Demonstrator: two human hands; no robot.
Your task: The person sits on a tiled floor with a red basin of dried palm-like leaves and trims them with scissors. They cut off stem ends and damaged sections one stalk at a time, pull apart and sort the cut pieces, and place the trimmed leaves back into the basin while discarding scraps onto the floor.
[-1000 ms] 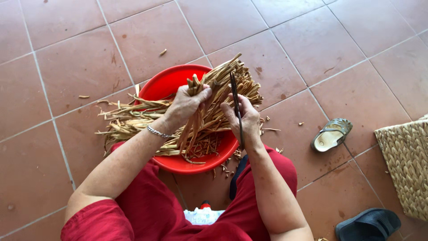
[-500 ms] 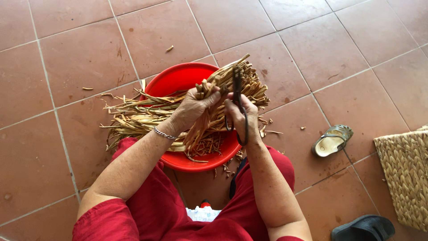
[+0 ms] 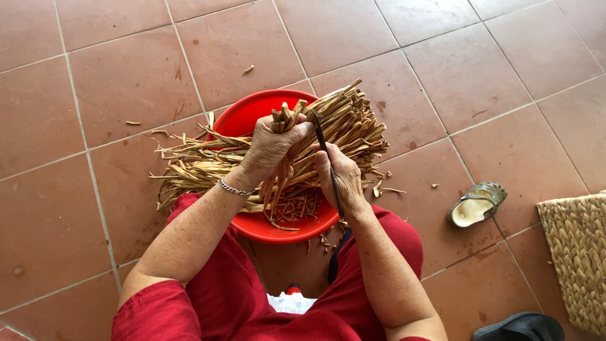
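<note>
Dry tan stalks [image 3: 287,123] (cut ends up) in left hand [image 3: 271,145].

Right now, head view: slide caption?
Left hand bunches dried stalks over red basin; right hand holds dark blade.

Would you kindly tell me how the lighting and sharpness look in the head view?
Head view: soft, even daylight with only faint shadows; no glare on the tiled floor; left hand, right hand and dried stalks are sharp; slight wide-angle bending of tile lines near the edges.
</note>
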